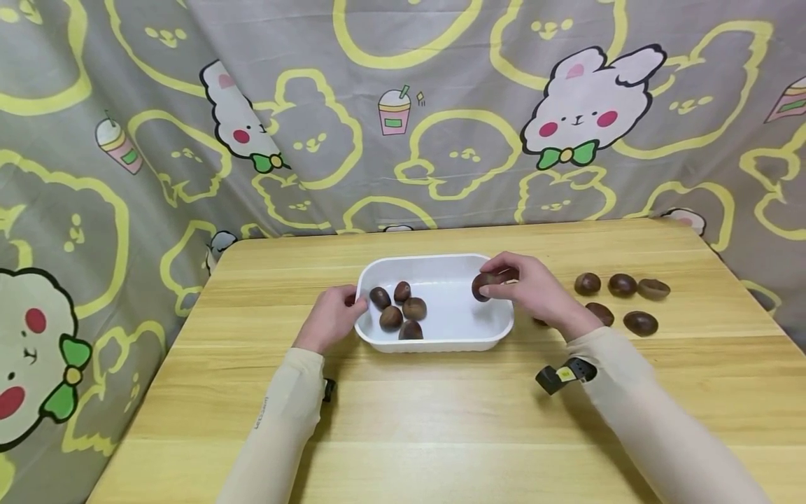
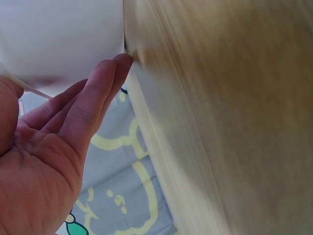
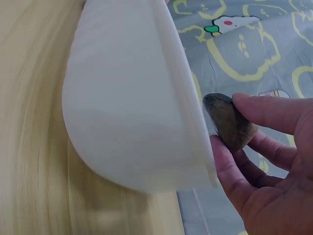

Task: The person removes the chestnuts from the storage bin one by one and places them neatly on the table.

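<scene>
A white oblong plastic basin [image 1: 441,344] stands on the table with several brown chestnuts [image 1: 391,318] gathered at its left end. My left hand [image 1: 331,316] holds the basin's left end, the thumb at the rim and the fairly straight fingers [image 2: 90,105] along the outer wall. Over the basin's right end, my right hand [image 1: 525,285] pinches one chestnut [image 3: 227,120] between thumb and fingers, close to the rim. More chestnuts [image 1: 641,323] lie on the table to the right of the basin, one of them partly hidden behind the right hand.
A light wood table [image 1: 428,434] carries everything. Behind it and along its left side hangs a grey curtain [image 1: 378,161] with yellow cartoon outlines and white rabbits. A black wrist camera [image 1: 557,376] sits on the right wrist.
</scene>
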The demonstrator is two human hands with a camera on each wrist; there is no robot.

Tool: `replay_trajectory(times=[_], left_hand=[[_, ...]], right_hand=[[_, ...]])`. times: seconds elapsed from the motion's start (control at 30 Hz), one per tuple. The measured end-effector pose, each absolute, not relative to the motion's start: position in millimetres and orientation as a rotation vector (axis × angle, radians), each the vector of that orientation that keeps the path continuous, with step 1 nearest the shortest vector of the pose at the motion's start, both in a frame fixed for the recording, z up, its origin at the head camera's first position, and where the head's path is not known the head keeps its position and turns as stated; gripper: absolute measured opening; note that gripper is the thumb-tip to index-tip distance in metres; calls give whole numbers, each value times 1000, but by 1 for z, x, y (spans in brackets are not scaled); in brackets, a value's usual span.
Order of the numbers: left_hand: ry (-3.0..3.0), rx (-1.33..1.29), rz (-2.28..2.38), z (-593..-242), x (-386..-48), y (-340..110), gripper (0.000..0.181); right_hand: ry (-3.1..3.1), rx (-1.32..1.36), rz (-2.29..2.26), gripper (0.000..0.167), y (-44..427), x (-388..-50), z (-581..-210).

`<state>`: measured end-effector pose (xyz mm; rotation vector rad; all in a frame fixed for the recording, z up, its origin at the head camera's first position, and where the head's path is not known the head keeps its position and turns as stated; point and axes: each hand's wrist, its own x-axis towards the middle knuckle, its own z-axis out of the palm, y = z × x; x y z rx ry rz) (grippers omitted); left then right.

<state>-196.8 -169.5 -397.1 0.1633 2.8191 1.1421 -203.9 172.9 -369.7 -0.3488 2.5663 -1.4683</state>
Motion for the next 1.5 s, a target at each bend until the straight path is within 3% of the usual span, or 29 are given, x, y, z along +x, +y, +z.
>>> replay_trajectory(times=[1.5], left_hand=[[2812, 172, 1117, -398, -199, -170, 24]], right_hand=[[2734, -140, -1372, 50, 262, -186, -373]])
